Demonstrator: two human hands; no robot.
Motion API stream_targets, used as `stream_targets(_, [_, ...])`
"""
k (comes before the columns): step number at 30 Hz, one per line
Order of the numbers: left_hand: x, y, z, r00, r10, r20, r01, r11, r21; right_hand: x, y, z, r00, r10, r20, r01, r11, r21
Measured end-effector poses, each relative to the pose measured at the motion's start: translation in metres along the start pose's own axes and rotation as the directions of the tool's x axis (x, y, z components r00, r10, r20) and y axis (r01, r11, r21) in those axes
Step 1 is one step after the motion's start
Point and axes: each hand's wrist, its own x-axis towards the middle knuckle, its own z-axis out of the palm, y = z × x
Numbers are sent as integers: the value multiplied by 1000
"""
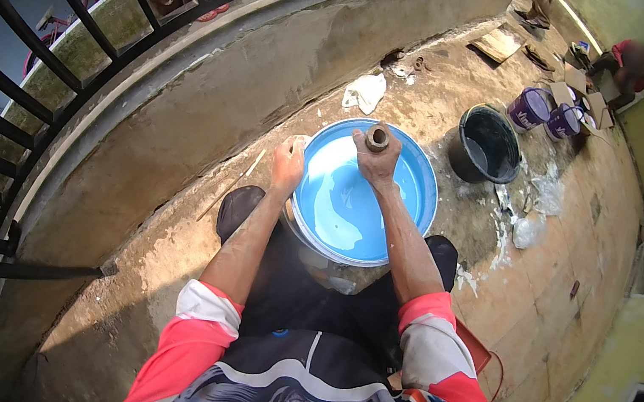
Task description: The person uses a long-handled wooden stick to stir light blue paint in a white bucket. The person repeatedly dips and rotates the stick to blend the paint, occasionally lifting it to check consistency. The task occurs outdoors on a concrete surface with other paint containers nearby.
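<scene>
Between my knees stands a wide bucket of light blue paint (340, 196), its glossy surface showing pale reflections. The bucket's rim (433, 188) is light blue too. My left hand (289, 162) is closed on the rim at the left side. Over the far part of the paint, my right hand (379, 159) is wrapped round a thick brown stick or pipe (377, 136). Its round end points up at me and has a dark hollow in the middle. The lower part of this stick is hidden by my hand.
A black bucket (487, 146) stands right of the paint, with purple buckets (530, 109) and open cardboard boxes beyond. A white cloth (365, 92) lies ahead. Left are a low wall (213, 87) and black railing. Near the boxes a person (625, 69) crouches; spilled white paint (496, 240) marks the floor.
</scene>
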Motion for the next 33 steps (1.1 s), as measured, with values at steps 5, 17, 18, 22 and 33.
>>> stream_targets(5, [-1, 12, 6, 1000, 14, 3, -14, 1000, -18, 9, 15, -34, 983, 62, -171, -80, 992, -101])
stream_targets(17, [6, -13, 10, 998, 52, -43, -52, 999, 0, 8, 19, 5, 902, 343, -262, -193, 863, 466])
stream_targets(18, [8, -14, 10, 998, 57, -41, -57, 998, -3, 7, 15, 8, 900, 358, -248, -199, 844, 497])
stream_targets(22, [1, -1, 13, 1000, 22, -17, -23, 1000, -14, -13, 3, 1, 913, 404, 62, -371, 755, 541])
stream_targets(33, [6, -15, 8, 998, 61, -16, -63, 995, -80, 1, 25, -57, 927, 363, -88, -348, 925, 151])
